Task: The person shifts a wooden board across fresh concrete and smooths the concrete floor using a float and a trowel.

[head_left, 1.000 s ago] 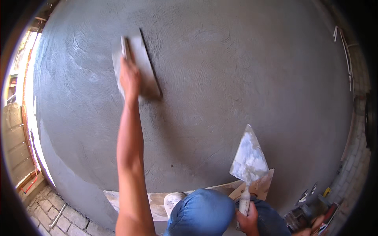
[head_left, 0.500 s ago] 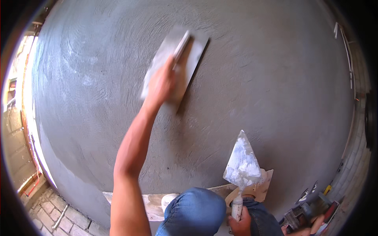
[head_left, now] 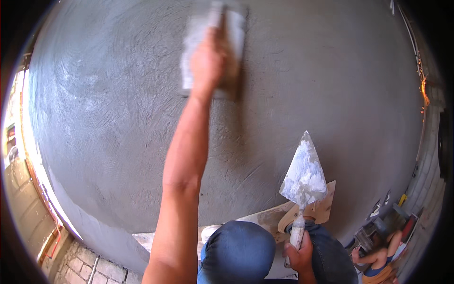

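My left hand (head_left: 208, 59) is stretched far up the wall and closed around the handle of a flat rectangular plastering trowel (head_left: 191, 52). Its metal blade lies against the grey, freshly plastered wall (head_left: 331, 85) and is blurred by motion. Low in front of me, my right hand (head_left: 302, 253) grips the pale handle of a pointed masonry trowel (head_left: 303, 175). That trowel points upward, its triangular blade smeared with whitish mortar and apart from my left hand. Swirling marks cover the plaster left of the plastering trowel; the right side looks smoother.
My jeans-covered knees (head_left: 239, 251) are below, above a mortar-stained board (head_left: 269, 217). Another person (head_left: 380, 258) is low at the right beside tools. Orange sparks (head_left: 424, 90) show at the far right edge. Paving bricks (head_left: 78, 265) lie at lower left, near a bright opening.
My left hand has slid the plastering trowel upward and turned it more upright. My right hand with the pointed trowel has shifted slightly right and up. Orange sparks have grown at the right.
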The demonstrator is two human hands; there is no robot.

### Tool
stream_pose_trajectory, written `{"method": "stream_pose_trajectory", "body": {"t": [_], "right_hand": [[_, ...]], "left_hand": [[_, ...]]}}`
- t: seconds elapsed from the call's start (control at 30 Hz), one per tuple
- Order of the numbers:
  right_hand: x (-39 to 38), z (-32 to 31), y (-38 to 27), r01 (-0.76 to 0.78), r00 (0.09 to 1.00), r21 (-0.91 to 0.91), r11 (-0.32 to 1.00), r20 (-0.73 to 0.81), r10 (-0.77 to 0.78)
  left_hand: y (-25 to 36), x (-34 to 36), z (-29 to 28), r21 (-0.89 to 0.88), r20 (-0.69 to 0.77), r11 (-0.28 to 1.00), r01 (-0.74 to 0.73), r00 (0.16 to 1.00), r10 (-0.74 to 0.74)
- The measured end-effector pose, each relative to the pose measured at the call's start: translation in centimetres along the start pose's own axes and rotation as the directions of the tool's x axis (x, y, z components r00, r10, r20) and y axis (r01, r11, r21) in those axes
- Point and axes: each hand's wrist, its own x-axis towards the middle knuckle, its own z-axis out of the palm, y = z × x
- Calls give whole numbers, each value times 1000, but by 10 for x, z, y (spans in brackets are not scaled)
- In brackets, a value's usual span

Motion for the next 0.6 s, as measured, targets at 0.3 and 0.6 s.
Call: {"method": "stream_pose_trajectory", "body": {"t": [0.3, 0.6], "right_hand": [[-14, 1, -5, 113, 993, -194, 974, -22, -120], [-9, 6, -31, -77, 997, -13, 997, 26, 78]], "left_hand": [[-60, -121, -80, -42, -179, 972, -229, 959, 218], [-129, 149, -28, 129, -117, 972, 198, 976, -183]]}}
